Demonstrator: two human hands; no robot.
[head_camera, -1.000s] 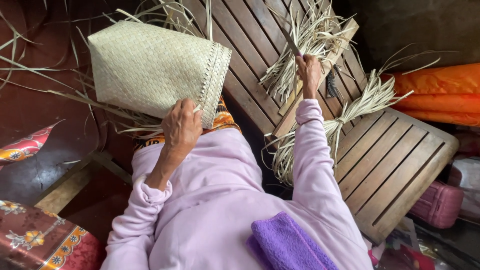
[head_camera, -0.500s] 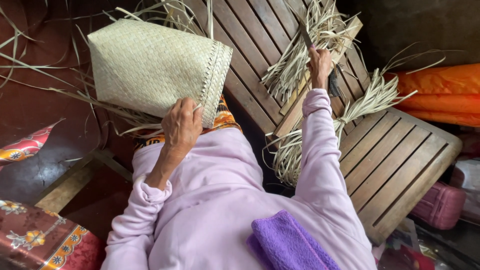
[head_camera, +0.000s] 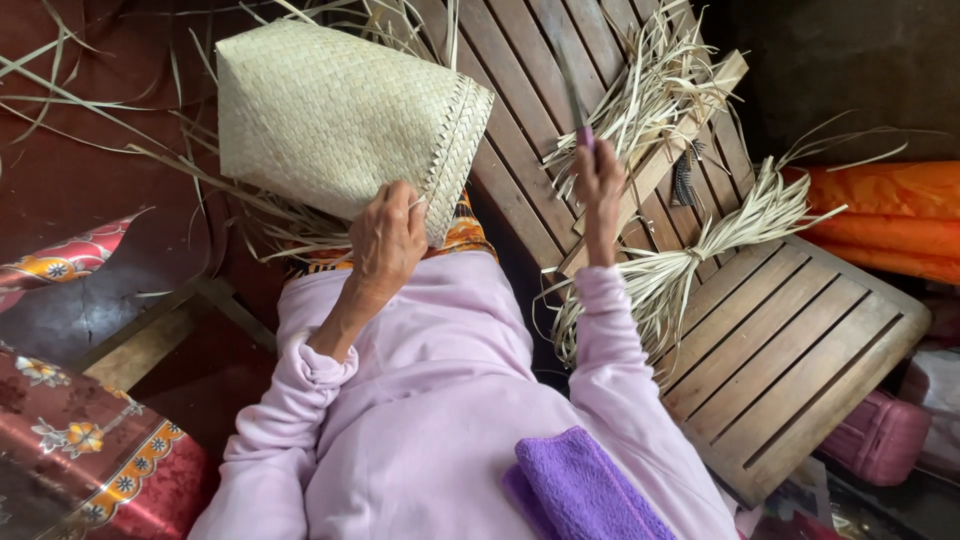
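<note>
Left hand: our left hand (head_camera: 388, 238) grips the braided rim of the woven palm-leaf basket (head_camera: 340, 115), fingers curled over its lower corner.
Basket: it lies tilted on our lap, mouth toward 4 o'clock, closed bottom toward 10 o'clock; loose leaf strips trail from under it.
Right hand: our right hand (head_camera: 600, 180) is clenched round the purple handle of a knife (head_camera: 575, 100), whose dark blade points to 12 o'clock.
Knife place: held above the slatted wooden surface (head_camera: 790, 330), just beside the loose leaf trimmings (head_camera: 650, 95) at 1 o'clock of the hand.
Tied bundle: a bound sheaf of pale leaf strips (head_camera: 690, 255) lies on the slats at 4 o'clock of the right hand.
Around: a purple cloth (head_camera: 585, 490) rests on our lilac top at 6 o'clock; orange fabric (head_camera: 885, 215) sits at 3 o'clock.
</note>
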